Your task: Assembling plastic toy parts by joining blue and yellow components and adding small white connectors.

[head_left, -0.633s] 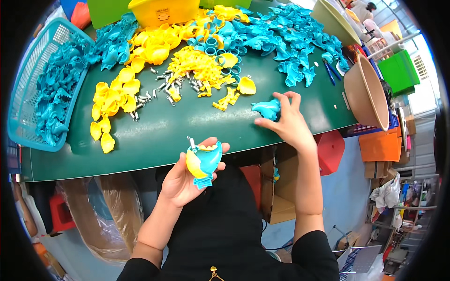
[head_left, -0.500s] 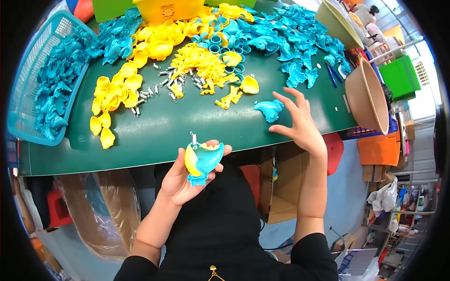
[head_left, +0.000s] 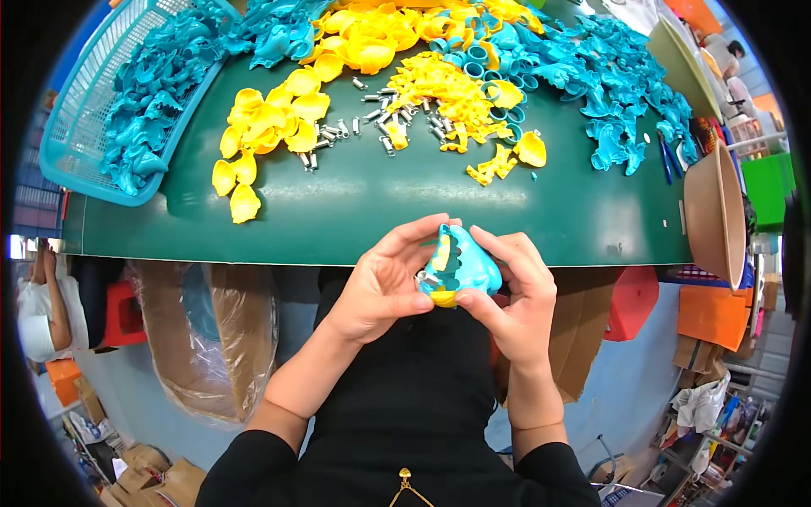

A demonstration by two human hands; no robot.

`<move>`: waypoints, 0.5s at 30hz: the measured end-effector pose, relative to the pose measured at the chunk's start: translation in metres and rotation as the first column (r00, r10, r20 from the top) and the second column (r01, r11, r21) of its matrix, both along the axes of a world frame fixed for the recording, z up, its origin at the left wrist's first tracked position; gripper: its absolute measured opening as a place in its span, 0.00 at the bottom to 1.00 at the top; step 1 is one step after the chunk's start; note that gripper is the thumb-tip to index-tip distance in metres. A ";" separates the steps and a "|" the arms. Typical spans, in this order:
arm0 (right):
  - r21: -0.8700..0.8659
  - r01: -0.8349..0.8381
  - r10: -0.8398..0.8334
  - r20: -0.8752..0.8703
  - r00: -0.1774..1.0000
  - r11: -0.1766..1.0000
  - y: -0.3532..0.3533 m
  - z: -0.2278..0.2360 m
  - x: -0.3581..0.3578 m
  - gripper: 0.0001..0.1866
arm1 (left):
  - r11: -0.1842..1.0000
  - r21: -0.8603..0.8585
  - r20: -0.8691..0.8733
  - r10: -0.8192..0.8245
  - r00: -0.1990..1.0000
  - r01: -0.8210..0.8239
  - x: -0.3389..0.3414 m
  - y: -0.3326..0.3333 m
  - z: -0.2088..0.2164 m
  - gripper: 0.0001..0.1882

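Note:
In front of me, just off the table's near edge, my left hand (head_left: 384, 279) and my right hand (head_left: 517, 291) share a teal-and-yellow plastic toy shell (head_left: 475, 264). It has a jagged, tooth-like edge around a dark gap, with yellow parts inside and underneath. My left fingers and thumb grip its left side, where a small metal spring (head_left: 429, 279) shows. The right hand wraps the smooth teal side, thumb low near the yellow part. My fingers partly hide how the halves meet.
On the green table (head_left: 355, 220) lie yellow shells (head_left: 270, 122), metal springs (head_left: 389, 118), small yellow pieces (head_left: 443, 93), teal rings (head_left: 477, 55) and teal shells (head_left: 612, 101). A teal basket (head_left: 135, 198) of teal pieces stands left; a tan tub (head_left: 714, 215) is at right.
My right hand has picked up the teal shell from the table and brought it to the piece in my left hand. Both hands now hold the parts together, and the view has shifted.

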State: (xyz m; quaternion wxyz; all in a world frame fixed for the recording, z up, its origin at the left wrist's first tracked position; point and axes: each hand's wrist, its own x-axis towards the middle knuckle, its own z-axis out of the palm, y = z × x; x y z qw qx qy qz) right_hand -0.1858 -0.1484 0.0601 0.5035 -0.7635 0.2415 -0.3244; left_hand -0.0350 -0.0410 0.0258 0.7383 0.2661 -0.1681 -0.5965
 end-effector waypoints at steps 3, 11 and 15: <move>0.066 0.021 -0.022 0.008 1.000 0.998 0.003 -0.002 0.002 0.33 | 0.999 0.034 0.068 0.000 0.998 -0.002 0.000 0.000 0.005 0.46; 0.093 -0.047 0.043 0.044 0.998 0.995 0.010 -0.005 0.006 0.30 | 1.000 0.018 0.118 0.005 0.993 -0.007 0.002 0.004 0.002 0.45; 0.143 -0.056 0.051 0.034 0.998 0.988 0.014 -0.002 0.007 0.30 | 1.000 0.008 0.110 -0.005 0.994 0.004 0.003 0.006 0.007 0.45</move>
